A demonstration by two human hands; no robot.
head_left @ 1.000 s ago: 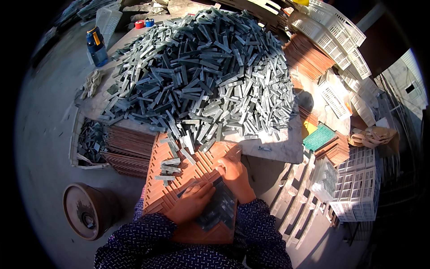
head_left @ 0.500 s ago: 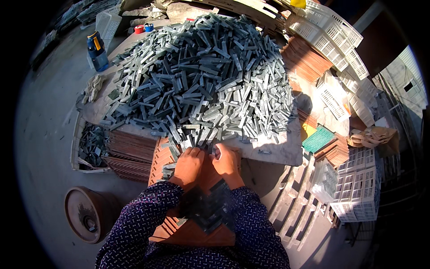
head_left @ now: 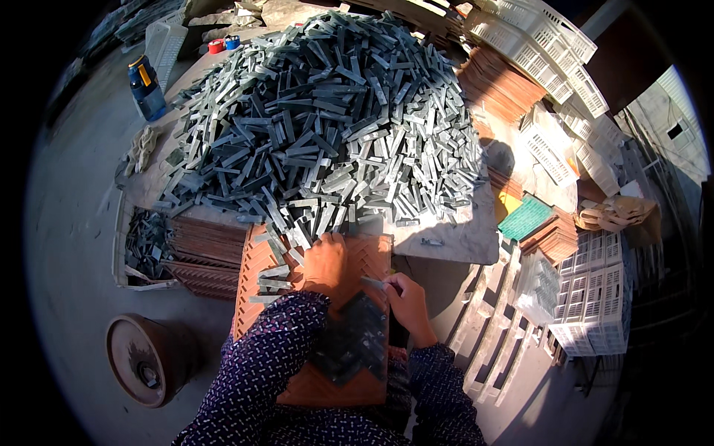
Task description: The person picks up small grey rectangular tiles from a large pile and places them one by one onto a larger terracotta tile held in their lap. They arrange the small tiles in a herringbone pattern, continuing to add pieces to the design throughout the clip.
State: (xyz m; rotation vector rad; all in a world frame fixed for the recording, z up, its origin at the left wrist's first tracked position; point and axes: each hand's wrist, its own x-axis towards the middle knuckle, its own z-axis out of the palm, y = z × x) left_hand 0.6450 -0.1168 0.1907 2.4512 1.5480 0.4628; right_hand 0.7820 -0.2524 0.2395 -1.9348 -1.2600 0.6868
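Observation:
An orange-brown grooved tray [head_left: 256,275] lies in front of me against the table edge. Grey stone strips [head_left: 355,338] fill part of it in a zigzag pattern. My left hand [head_left: 324,264] rests flat on the tray's upper part, fingers toward the foot of a big heap of grey strips [head_left: 327,126]. My right hand [head_left: 405,305] pinches one grey strip [head_left: 374,283] at the tray's right edge, just above the laid pattern. A few loose strips [head_left: 274,279] lie on the tray's left part.
Stacked brown trays [head_left: 204,256] and a crate of grey pieces [head_left: 145,241] sit at left. A round bucket [head_left: 145,360] stands on the floor at lower left. White plastic crates [head_left: 587,297] stand at right, a blue bottle [head_left: 146,89] at far left.
Both hands reached up to the foot of the heap half a second ago. Now my right hand has drawn back to the tray's right edge with a strip; my left hand stays near the heap.

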